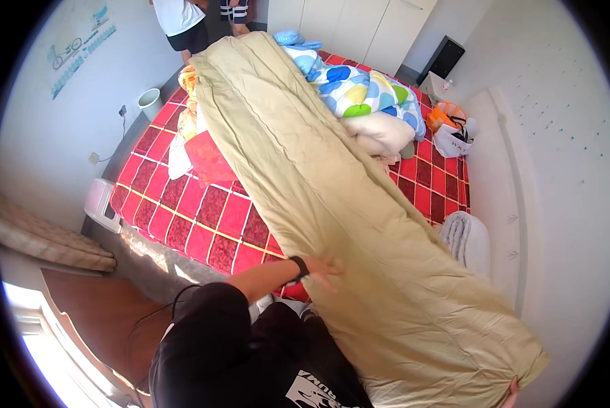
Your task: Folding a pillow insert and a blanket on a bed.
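Note:
A long khaki cloth (305, 148), perhaps a quilt cover, stretches diagonally from the far end of the bed to the lower right. My left hand (324, 273), with a black band on the wrist, is over its near left edge. The fingers look spread and slightly blurred, and I cannot tell whether they touch the cloth. At the lower right, my right hand (511, 393) grips the cloth's near corner; only part of that hand shows. Beneath the cloth is a bed with a red checked cover (198, 209).
A dotted quilt (356, 92) and a cream bundle (379, 132) lie right of the cloth, a red fabric piece (210, 158) left. Bags (453, 137) and a folded white quilt (465, 239) sit by the headboard (504, 204). Two people (180, 18) stand beyond the bed.

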Motion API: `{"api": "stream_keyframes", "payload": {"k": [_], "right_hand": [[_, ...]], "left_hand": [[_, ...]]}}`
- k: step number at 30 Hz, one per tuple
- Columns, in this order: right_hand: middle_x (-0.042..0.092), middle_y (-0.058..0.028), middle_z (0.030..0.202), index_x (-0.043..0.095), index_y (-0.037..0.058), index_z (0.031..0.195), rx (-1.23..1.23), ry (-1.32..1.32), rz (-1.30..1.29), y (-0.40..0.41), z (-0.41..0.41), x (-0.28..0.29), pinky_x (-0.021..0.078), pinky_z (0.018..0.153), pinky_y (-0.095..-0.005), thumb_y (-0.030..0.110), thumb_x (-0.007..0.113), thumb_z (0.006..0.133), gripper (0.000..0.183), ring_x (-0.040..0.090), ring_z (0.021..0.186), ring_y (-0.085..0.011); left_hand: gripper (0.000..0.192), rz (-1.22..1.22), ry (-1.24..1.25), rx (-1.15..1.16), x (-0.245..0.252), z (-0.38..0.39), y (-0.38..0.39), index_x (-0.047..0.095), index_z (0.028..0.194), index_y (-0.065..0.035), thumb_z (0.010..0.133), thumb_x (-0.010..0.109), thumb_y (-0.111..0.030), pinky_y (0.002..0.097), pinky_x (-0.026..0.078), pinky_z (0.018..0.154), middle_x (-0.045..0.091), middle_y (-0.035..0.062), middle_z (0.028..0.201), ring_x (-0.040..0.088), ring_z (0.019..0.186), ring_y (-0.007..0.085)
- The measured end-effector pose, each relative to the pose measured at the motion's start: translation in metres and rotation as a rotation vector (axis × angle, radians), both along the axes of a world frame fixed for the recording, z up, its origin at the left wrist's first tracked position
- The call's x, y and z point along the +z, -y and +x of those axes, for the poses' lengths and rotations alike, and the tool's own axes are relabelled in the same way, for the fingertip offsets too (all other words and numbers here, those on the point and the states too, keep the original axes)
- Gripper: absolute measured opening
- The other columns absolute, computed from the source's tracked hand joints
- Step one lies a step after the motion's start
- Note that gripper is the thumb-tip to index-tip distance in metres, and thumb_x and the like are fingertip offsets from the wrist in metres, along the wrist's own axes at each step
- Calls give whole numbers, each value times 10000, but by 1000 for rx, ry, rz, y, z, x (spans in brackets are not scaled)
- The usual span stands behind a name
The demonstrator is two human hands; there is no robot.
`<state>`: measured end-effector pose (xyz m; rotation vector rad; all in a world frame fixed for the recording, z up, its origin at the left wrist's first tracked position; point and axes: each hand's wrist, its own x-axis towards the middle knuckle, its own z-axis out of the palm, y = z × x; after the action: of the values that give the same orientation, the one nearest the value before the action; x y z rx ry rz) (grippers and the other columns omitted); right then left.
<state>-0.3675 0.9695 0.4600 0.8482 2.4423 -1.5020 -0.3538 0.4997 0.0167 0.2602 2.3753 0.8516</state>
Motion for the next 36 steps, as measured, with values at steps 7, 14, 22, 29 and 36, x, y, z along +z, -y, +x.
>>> {"api": "stream_keyframes", "payload": {"k": [7,14,22,29,36], "right_hand": [[586,-123,1107,501,-75,1176,242,-107,-122,-90,-126,-220,451,838,-325,127,647,802,449,562,964,-220],[667,-106,874,603,-69,985,824,-264,125,13,-249,-242,468,703,-321,101,625,788,261,604,780,-181],[650,-93,952,572,-67,1060,809,-212,122,-49,-385,-60,471,748,-285,189,637,827,352,596,817,-151],[637,-136,980,553,-91,1067,597,-173,383,-199,-549,-72,466,785,-331,257,635,818,436,604,873,-232],[507,-292,1176,381,-69,1231,607,-163,1097,-220,-634,-333,395,930,-436,406,670,751,735,487,1106,-431]], "left_hand": [[611,221,218,-209,-56,-18,-63,454,1305,-141,834,507,-527,398,370,968,516,174,1252,470,1164,330],[678,35,304,660,-28,7,17,420,1314,-92,806,553,-521,398,393,960,558,226,1173,516,1128,335],[883,-261,-29,572,-20,-55,-19,315,1399,-235,688,576,-690,603,254,1004,234,223,1441,195,1316,464],[723,-117,-203,308,-7,-175,-124,427,1334,-236,748,526,-649,604,238,1000,308,189,1416,230,1302,455],[541,-6,-64,220,9,-175,-56,498,1266,-201,840,479,-534,403,397,952,479,171,1260,476,1139,352]]}}
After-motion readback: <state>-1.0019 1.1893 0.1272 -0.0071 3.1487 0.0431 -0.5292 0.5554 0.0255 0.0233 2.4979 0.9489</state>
